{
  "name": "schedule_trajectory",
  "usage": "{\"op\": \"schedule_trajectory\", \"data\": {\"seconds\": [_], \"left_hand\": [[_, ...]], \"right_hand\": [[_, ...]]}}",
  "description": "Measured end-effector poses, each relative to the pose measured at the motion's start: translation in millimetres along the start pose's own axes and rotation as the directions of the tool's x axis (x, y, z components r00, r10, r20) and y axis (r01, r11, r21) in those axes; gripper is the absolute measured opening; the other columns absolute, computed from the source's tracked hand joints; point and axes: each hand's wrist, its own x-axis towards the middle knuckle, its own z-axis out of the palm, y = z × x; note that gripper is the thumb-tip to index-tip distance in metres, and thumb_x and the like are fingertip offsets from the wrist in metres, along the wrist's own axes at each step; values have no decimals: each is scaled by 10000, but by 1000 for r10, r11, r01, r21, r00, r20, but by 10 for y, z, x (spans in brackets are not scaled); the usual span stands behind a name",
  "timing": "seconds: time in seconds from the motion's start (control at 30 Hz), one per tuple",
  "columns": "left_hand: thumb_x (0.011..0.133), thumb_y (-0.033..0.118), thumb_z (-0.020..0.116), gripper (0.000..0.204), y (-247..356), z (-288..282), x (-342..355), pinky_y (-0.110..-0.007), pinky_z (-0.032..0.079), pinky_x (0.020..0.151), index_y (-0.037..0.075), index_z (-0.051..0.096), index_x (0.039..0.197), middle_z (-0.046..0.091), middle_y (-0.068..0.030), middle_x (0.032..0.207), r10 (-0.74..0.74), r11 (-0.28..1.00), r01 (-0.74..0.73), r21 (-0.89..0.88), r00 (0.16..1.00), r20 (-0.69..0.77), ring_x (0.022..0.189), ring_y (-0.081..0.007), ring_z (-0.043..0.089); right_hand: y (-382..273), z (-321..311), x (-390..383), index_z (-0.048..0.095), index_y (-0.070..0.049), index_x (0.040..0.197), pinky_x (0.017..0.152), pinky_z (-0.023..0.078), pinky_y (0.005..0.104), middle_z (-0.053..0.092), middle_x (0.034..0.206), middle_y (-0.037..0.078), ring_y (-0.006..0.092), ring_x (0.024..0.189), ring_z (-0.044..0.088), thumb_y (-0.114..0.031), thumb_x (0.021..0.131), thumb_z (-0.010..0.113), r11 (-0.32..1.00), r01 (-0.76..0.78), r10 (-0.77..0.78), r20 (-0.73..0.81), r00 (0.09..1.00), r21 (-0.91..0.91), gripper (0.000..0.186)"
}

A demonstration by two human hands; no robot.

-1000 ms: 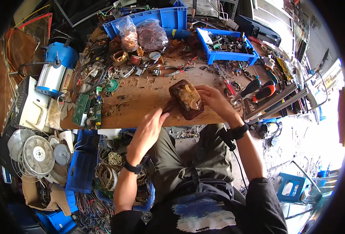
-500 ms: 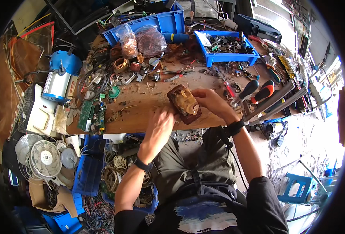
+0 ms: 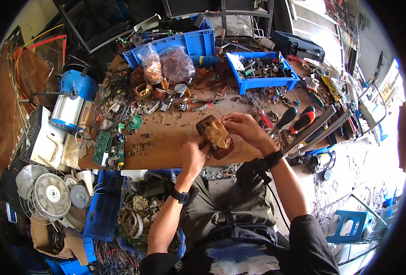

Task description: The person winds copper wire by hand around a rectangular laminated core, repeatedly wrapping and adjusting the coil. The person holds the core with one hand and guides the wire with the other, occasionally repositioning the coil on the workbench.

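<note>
A brown transformer coil (image 3: 215, 135) with tan wrapping is held up near the front of the wooden workbench (image 3: 159, 149). My left hand (image 3: 193, 154) grips it from the lower left, with some fingers hidden behind it. My right hand (image 3: 243, 127) is at the coil's upper right, fingertips pinched on a thin wire (image 3: 220, 115) that sticks up from it.
Blue trays of parts (image 3: 266, 82), bagged copper wire (image 3: 177, 64) and loose scrap cover the bench's back. Screwdrivers (image 3: 302, 120) and metal tubes (image 3: 335, 120) lie right, a green circuit board (image 3: 103, 147) left. Fan parts (image 3: 52, 193), bins (image 3: 103, 204) and a blue stool (image 3: 350, 227) are below.
My left hand has moved right and closed on the coil's lower left. My right fingertips have shifted from the coil's side to the wire at its top. The whole view has also shifted slightly.
</note>
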Motion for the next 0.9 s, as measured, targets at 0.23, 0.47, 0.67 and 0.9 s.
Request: {"op": "schedule_trajectory", "data": {"seconds": [0.23,0.47,0.67,0.9], "left_hand": [[1031,56,685,254,-17,-162,-208,-299,559,956,-22,678,1272,732,-90,1144,-106,896,97,-433,994,2,1074,-145,699],[1064,102,659,526,372,-443,-224,-400,463,1154,27,468,1548,574,-137,1470,-41,869,12,-494,998,-49,1348,-219,578],[1099,142,601,566,486,-665,-124,-446,438,1168,59,405,1624,510,-212,1571,182,953,-232,-193,952,-245,1432,-326,526],[1118,102,548,380,157,-723,-322,-388,516,1030,9,575,1485,683,-216,1319,209,949,-234,-211,968,-137,1228,-331,673]], "right_hand": [[-377,46,-103,766,0,1123,782,558,259,774,1007,68,96,926,691,-156,995,752,931,156,-228,-192,955,-329,202],[-1171,500,-164,764,-41,1020,679,494,317,659,835,86,161,743,610,-236,879,865,544,274,-578,-116,808,-793,260],[-1362,1091,-106,779,-34,1056,783,570,305,734,965,55,133,841,686,-165,885,868,530,434,-536,108,837,-729,233],[-868,1141,14,779,-8,1069,795,597,334,799,934,114,164,860,763,-179,905,819,813,243,-245,67,967,-530,240]]}}
